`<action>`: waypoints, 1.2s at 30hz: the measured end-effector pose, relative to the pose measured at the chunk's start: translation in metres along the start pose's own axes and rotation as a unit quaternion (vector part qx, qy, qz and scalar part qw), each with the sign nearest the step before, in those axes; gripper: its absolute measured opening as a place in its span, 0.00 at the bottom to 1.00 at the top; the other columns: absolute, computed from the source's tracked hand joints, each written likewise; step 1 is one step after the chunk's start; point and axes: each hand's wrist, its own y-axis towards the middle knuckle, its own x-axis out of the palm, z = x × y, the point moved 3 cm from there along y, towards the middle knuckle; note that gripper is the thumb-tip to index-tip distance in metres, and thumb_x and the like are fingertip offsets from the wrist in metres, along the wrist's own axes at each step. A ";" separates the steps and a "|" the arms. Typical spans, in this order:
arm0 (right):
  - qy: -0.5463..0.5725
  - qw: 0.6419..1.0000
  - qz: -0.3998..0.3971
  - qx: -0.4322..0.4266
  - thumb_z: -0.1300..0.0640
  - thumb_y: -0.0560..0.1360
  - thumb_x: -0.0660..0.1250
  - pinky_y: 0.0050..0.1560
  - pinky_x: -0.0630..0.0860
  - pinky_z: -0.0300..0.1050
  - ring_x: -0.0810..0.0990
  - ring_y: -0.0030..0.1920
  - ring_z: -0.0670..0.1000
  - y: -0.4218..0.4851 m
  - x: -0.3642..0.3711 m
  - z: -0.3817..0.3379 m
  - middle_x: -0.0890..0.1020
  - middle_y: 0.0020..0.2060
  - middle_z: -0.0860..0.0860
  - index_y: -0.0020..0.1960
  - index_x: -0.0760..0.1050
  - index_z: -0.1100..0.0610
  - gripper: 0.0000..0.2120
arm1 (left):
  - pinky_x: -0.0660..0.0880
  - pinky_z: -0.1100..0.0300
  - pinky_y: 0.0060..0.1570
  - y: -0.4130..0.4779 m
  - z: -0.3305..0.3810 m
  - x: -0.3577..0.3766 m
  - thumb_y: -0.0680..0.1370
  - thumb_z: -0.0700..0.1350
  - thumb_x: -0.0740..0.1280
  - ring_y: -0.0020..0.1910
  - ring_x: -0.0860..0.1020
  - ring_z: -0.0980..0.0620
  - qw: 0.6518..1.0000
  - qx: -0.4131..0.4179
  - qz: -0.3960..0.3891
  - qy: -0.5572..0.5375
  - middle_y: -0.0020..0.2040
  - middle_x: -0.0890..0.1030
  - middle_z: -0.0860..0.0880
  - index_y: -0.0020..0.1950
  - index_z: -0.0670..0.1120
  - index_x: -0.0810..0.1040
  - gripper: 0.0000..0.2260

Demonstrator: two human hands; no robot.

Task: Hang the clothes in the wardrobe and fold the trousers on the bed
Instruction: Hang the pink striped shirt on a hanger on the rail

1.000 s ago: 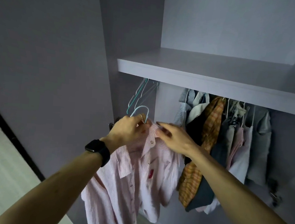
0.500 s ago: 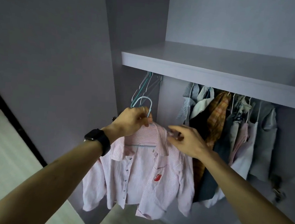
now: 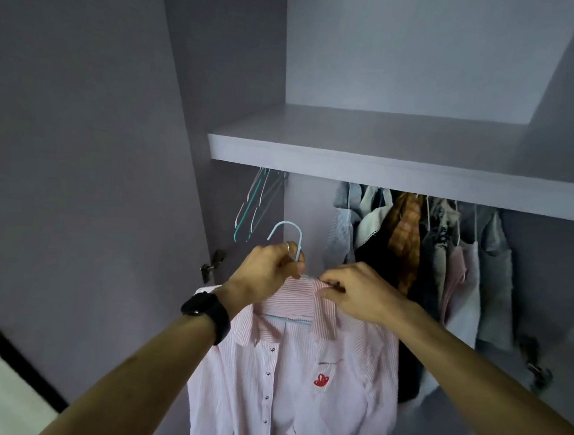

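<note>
- While left grip (image 3: 267, 270) clenches the pale blue hanger (image 3: 292, 223), right grip (image 3: 358, 291) beside it pinches the pink striped shirt (image 3: 301, 373) at its collar.
- Hanging step; next, the hook likely lifts above both grips, under the shelf (image 3: 385, 166).

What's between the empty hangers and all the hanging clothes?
In the head view, bare wardrobe wall lies between the empty hangers and the hanging clothes; lower down, the blue hanger hook in the left hand pokes up there.

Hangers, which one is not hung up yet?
The light blue hanger carrying the pink striped shirt, gripped by the left hand; the empty hangers at left hang under the shelf.
</note>
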 end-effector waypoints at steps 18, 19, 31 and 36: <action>0.018 0.960 0.139 0.243 0.49 0.81 0.65 0.35 0.61 0.33 0.72 0.38 0.45 0.000 0.057 -0.033 0.74 0.37 0.43 0.45 0.73 0.51 0.09 | 0.76 0.50 0.59 0.073 -0.062 -0.046 0.80 0.50 0.65 0.60 0.78 0.47 0.985 0.062 -0.062 0.150 0.61 0.80 0.53 0.52 0.59 0.80 0.06; 0.026 0.956 0.145 0.254 0.50 0.81 0.65 0.34 0.61 0.30 0.72 0.37 0.44 0.003 0.061 -0.036 0.75 0.37 0.43 0.45 0.74 0.52 0.09 | 0.73 0.48 0.63 0.078 -0.065 -0.053 0.80 0.49 0.65 0.66 0.74 0.44 0.980 0.075 -0.023 0.181 0.67 0.76 0.51 0.59 0.57 0.79 0.09; 0.132 0.902 0.121 0.394 0.49 0.81 0.63 0.52 0.73 0.44 0.81 0.56 0.58 0.090 0.084 -0.004 0.85 0.53 0.56 0.52 0.79 0.55 0.11 | 0.46 0.34 0.76 0.167 -0.081 -0.092 0.86 0.56 0.51 0.82 0.46 0.46 0.904 0.185 0.199 0.330 0.83 0.46 0.48 0.82 0.57 0.42 0.27; 0.149 0.890 0.140 0.407 0.49 0.80 0.65 0.55 0.76 0.44 0.82 0.57 0.59 0.137 0.097 0.046 0.85 0.53 0.56 0.53 0.81 0.55 0.12 | 0.47 0.31 0.75 0.188 -0.086 -0.078 0.86 0.56 0.49 0.82 0.45 0.45 0.899 0.200 0.276 0.276 0.83 0.49 0.48 0.82 0.58 0.47 0.25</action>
